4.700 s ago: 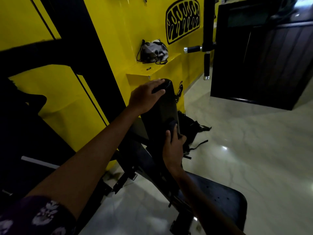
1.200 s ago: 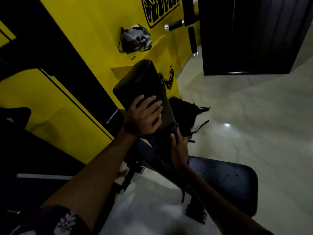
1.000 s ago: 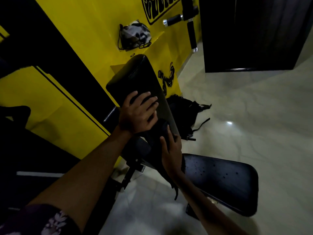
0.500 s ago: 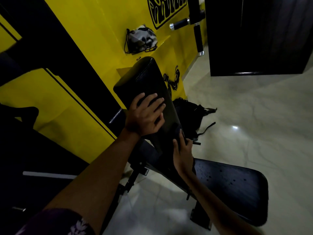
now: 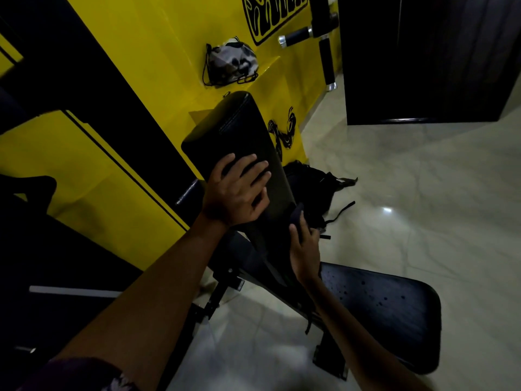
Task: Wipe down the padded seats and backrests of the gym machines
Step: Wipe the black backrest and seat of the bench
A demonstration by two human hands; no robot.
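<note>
The tilted backrest (image 5: 239,142) is steadied by the left hand (image 5: 236,193), fingers spread flat on it. A dark cloth (image 5: 296,214) is gripped against its lower edge by the right hand (image 5: 304,249), above the seat (image 5: 389,311).

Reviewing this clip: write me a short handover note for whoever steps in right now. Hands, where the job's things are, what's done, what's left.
Left hand: flat on the raised backrest, fingers spread, bracing it.
Right hand: pinches a dark cloth against the backrest's lower right edge.
Seat pad: below right of the backrest, with specks on it that may be droplets or marks.
Done: cannot tell how much of the backrest has been wiped; the light is dim.
Left: finish the backrest, including its top end, then wipe the seat pad.
Nearby: a black backpack on the floor behind the bench, a patterned bag on the yellow ledge.
</note>
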